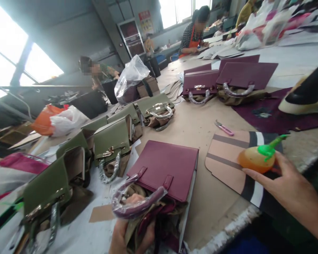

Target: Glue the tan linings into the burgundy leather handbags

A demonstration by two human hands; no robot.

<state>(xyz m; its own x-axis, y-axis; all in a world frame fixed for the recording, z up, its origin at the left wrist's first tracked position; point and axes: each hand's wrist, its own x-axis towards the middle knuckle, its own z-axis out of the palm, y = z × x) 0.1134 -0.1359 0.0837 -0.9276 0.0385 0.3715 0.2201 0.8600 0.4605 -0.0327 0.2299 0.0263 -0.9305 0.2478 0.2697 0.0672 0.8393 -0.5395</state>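
Note:
My left hand (131, 231) grips the near end of a maroon handbag (166, 167) that lies flat on the table, its plastic-wrapped handle (137, 204) curling just above my fingers. My right hand (281, 180) holds a small orange squeeze bottle with a green nozzle (257, 158) over a tan and black striped board (228, 158). The nozzle points up and to the right.
Several olive green handbags (111, 141) stand in a row to the left. More maroon handbags (201, 83) sit farther back. A pink cutter (224, 128) lies on the brown table (198, 123). Plastic bags (129, 77) and two seated people (194, 31) are at the far end.

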